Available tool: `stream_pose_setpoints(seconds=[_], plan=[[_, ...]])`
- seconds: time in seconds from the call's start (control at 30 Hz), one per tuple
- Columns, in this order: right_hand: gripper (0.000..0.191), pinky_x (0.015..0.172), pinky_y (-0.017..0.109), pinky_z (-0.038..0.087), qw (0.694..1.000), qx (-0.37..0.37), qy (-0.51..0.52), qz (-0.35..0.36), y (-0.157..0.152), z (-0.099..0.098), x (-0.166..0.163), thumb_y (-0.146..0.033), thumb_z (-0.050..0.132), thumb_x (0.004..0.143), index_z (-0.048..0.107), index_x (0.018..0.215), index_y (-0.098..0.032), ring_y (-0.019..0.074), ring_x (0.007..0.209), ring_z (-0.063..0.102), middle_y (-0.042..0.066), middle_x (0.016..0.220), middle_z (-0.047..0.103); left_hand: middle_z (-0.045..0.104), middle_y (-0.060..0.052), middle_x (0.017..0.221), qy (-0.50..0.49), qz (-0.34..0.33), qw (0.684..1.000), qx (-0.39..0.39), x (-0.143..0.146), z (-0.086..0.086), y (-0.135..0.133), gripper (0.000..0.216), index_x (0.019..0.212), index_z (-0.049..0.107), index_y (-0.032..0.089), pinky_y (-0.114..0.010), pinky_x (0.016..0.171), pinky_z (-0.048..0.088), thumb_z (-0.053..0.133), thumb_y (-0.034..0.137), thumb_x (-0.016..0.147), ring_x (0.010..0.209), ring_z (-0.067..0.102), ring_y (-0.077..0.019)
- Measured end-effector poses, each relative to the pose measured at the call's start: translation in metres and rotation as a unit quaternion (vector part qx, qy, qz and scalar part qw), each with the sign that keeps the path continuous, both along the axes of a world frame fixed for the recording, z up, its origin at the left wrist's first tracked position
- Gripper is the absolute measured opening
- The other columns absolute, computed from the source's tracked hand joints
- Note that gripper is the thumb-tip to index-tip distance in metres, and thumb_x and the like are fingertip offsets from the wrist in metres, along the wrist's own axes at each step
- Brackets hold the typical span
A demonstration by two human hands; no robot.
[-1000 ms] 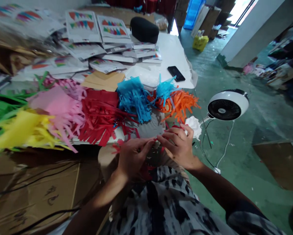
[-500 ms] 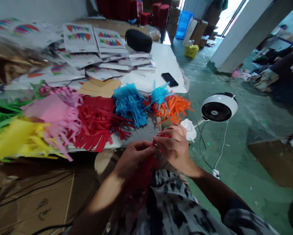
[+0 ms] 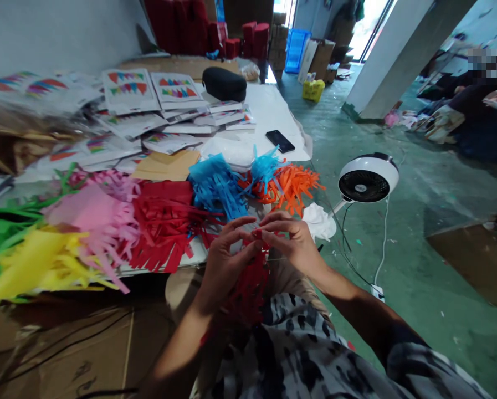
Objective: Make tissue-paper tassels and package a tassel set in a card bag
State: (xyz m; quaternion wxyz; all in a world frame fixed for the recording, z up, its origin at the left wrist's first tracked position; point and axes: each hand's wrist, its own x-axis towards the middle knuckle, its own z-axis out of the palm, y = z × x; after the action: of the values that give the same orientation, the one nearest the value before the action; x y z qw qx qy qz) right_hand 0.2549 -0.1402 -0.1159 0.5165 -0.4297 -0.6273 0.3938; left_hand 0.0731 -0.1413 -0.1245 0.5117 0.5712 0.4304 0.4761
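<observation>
My left hand (image 3: 223, 260) and my right hand (image 3: 292, 244) meet in front of my lap, both pinching the top of a red fringed paper tassel (image 3: 248, 282) that hangs down between them. The fingertips touch at its twisted upper end. Just beyond the hands, on the table edge, lie piles of fringed tissue paper: red (image 3: 165, 216), blue (image 3: 217, 185), orange (image 3: 292, 185), pink (image 3: 94, 210), yellow (image 3: 32, 260) and green (image 3: 3, 216).
Packaged banner cards (image 3: 129, 91), a brown envelope (image 3: 167, 164), a black case (image 3: 224, 84) and a phone (image 3: 280, 141) lie further back on the table. A white fan (image 3: 368, 178) stands on the green floor at right, with its cable. Cardboard (image 3: 57, 343) sits below left.
My hands have risen slightly and drawn the red tassel up, so more of it hangs below them. The view has tilted upward, showing more of the room.
</observation>
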Motion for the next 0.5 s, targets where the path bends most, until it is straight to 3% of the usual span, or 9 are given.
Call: stream_pose_setpoints(seconds=[0.1,0.23,0.33,0.4,0.5], plan=[[0.011,0.092,0.037,0.052,1.0,0.0,0.0,-0.005,0.006,0.002,0.002,-0.036,0.078,0.09,0.085,0.089,-0.028,0.0197,0.099,0.068,0.004,0.099,0.073,0.074,-0.008,0.121,-0.052,-0.038,0.997,-0.048,0.001,0.006,0.002,0.021,0.078,0.074,0.019,-0.035,0.095,0.053,0.082,0.037,0.085,0.114,0.068,-0.0261],[0.018,0.096,0.037,0.052,0.999,-0.018,0.022,0.03,0.02,0.006,0.002,-0.043,0.078,0.09,0.084,0.087,-0.026,0.0203,0.102,0.068,0.004,0.099,0.074,0.075,-0.003,0.089,-0.104,-0.028,0.989,-0.104,0.005,0.01,0.004,0.022,0.078,0.071,0.018,-0.027,0.077,0.053,0.084,0.035,0.082,0.083,0.068,-0.0167],[0.029,0.096,0.035,0.052,0.993,-0.062,0.048,0.088,0.024,0.004,-0.003,-0.045,0.069,0.096,0.079,0.116,-0.026,0.021,0.109,0.068,0.005,0.111,0.075,0.073,0.0,0.082,-0.13,0.023,0.988,-0.077,0.005,0.01,0.01,0.02,0.079,0.072,0.017,-0.022,0.073,0.051,0.086,0.031,0.081,0.076,0.065,-0.0121],[0.039,0.088,0.031,0.053,0.989,-0.077,0.039,0.117,0.019,-0.002,-0.007,-0.043,0.066,0.098,0.07,0.132,-0.025,0.0193,0.102,0.068,0.004,0.111,0.075,0.073,0.001,0.083,-0.168,0.074,0.982,-0.037,0.002,0.012,0.019,0.021,0.078,0.071,0.018,-0.021,0.077,0.053,0.088,0.03,0.079,0.079,0.067,-0.0116],[0.029,0.065,0.024,0.046,0.977,-0.099,-0.063,0.179,0.005,-0.012,-0.005,-0.039,0.06,0.099,0.074,0.115,-0.018,0.0143,0.074,0.061,0.0,0.084,0.071,0.074,0.002,0.084,-0.249,0.139,0.958,0.017,-0.014,0.02,0.039,0.027,0.077,0.069,0.019,-0.024,0.082,0.057,0.093,0.031,0.072,0.083,0.072,-0.0137]])
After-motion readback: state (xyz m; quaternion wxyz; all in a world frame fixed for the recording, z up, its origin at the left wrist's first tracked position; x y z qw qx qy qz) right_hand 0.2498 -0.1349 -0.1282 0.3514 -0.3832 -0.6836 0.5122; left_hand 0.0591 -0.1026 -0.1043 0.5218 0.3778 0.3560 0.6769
